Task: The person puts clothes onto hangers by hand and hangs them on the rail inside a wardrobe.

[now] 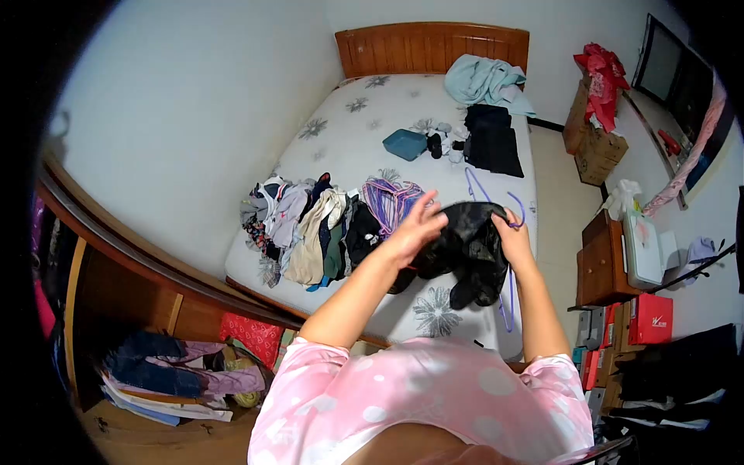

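A black garment (465,248) with a slight sheen hangs bunched over the bed in front of me; its exact kind does not show. My right hand (513,236) pinches its upper right edge. My left hand (418,231) is at its left side with the fingers spread; whether it touches the cloth is unclear. Purple hangers (512,298) show beside and behind the garment, close to my right hand, partly hidden. To the left of my left hand lies a purple striped cloth (385,203), alongside a heap of mixed clothes (310,225).
The bed (325,147) also bears a teal bin (405,145), small balled items, folded dark clothes (493,141) and a pale green blanket (484,81). An open wardrobe (147,287) stands left. Cartons (601,155), a wooden cabinet (601,263) and shoe boxes (649,319) line the right wall.
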